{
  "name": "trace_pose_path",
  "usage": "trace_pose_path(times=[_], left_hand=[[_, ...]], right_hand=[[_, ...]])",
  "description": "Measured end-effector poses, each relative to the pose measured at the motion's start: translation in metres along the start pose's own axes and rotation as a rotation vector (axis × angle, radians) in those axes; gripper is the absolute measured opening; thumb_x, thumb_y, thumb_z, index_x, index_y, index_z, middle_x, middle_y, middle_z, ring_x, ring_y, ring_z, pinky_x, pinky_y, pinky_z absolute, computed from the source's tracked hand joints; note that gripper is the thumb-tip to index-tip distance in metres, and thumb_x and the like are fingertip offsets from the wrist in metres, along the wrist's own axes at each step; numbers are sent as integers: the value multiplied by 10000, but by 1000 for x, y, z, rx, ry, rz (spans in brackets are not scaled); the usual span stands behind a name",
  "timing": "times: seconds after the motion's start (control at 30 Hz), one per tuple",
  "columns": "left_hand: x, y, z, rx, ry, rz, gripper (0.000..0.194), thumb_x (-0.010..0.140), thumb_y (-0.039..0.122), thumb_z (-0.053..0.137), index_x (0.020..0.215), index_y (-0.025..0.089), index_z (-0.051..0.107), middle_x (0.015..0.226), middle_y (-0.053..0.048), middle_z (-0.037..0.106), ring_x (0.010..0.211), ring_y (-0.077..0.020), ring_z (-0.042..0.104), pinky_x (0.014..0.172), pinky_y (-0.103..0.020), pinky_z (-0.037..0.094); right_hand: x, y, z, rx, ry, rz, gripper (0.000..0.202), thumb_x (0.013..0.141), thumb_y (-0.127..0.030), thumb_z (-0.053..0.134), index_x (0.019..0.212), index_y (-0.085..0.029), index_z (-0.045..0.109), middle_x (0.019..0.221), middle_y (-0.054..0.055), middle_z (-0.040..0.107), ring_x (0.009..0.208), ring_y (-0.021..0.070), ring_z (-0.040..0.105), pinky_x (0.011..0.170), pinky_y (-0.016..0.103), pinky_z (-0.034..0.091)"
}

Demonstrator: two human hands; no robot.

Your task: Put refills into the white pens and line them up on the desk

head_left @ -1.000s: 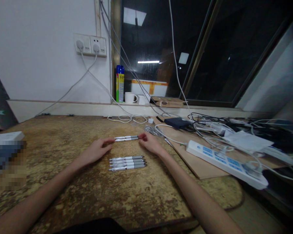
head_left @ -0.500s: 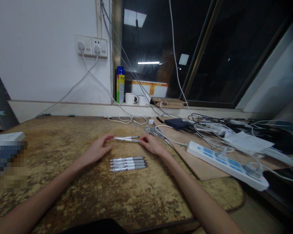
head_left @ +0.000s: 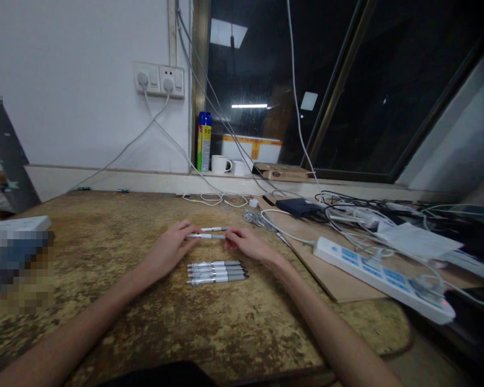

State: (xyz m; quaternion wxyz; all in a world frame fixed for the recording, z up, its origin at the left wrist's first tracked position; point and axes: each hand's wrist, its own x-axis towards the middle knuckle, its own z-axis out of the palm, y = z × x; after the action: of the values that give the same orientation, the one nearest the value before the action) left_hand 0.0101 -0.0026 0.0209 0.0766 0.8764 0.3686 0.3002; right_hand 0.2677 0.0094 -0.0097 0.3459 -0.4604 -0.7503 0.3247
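Note:
Both my hands hold one white-and-grey pen (head_left: 212,236) level between them. My left hand (head_left: 172,244) has its fingers closed around the pen's left end. The fingertips of my right hand (head_left: 244,242) pinch its right end. Just behind it, a second pen (head_left: 214,229) lies on the table, its ends partly hidden by my hands. Nearer to me, several like pens (head_left: 218,272) lie side by side in a row, with clear ends to the left and dark tips to the right.
The worn wooden table (head_left: 210,328) spreads beneath my arms. To the right, a white power strip (head_left: 383,277) rests partly on a brown board (head_left: 306,258), among tangled cables. A mug (head_left: 220,164) and a spray can (head_left: 204,142) stand on the sill. A crumpled plastic packet (head_left: 255,217) lies behind my right hand.
My left hand has moved right and closed on the left end of the pen that my right hand holds. That pen has come slightly nearer, away from the one behind it.

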Motion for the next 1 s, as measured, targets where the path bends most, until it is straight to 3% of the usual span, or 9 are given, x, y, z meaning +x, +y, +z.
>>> trace_pose_path(times=[0.13, 0.27, 0.43, 0.57, 0.7, 1.0], left_hand=[[0, -3, 2, 53, -6, -16, 342, 1043, 384, 417, 1143, 187, 679, 1089, -86, 658, 1073, -250, 603, 978, -390, 465], [-2, -2, 3, 91, -28, 10, 384, 1069, 379, 341, 1172, 191, 660, 1130, -90, 669, 1097, -246, 598, 1001, -390, 456], [-5, 9, 1, 161, -83, 89, 373, 1076, 397, 325, 1194, 207, 624, 1141, -83, 668, 1101, -242, 601, 1001, -385, 452], [-6, 14, 2, 285, -123, 59, 373, 1071, 401, 332, 1135, 195, 637, 1142, -104, 693, 1055, -259, 625, 963, -402, 456], [-7, 11, 6, 334, -116, 28, 387, 1071, 378, 317, 1201, 200, 635, 1188, -118, 716, 1065, -279, 646, 990, -434, 425], [-9, 17, 3, 236, -167, -147, 456, 1049, 443, 297, 1121, 228, 693, 995, -109, 757, 909, -300, 687, 798, -380, 464]], right_hand=[[-9, -16, 7, -93, -4, -71, 227, 990, -312, 516, 1121, -179, 646, 840, 14, 680, 704, 149, 584, 626, 237, 426], [-16, -27, 10, -323, 63, -214, 229, 1022, -330, 498, 1059, -175, 661, 965, 59, 710, 885, 186, 625, 799, 277, 447], [-19, -32, 12, -414, 28, -225, 282, 1056, -298, 412, 1098, -189, 669, 1107, 93, 729, 998, 210, 651, 867, 292, 446], [-19, -33, 17, -511, 41, -181, 288, 1050, -264, 409, 984, -175, 674, 977, 101, 739, 896, 209, 656, 791, 280, 436], [-19, -35, 22, -653, 125, -177, 257, 1028, -221, 442, 912, -167, 665, 892, 115, 730, 828, 213, 641, 738, 280, 408], [-21, -41, 22, -716, 142, -279, 219, 962, -75, 464, 956, -154, 668, 923, 104, 717, 884, 218, 621, 822, 308, 397]])
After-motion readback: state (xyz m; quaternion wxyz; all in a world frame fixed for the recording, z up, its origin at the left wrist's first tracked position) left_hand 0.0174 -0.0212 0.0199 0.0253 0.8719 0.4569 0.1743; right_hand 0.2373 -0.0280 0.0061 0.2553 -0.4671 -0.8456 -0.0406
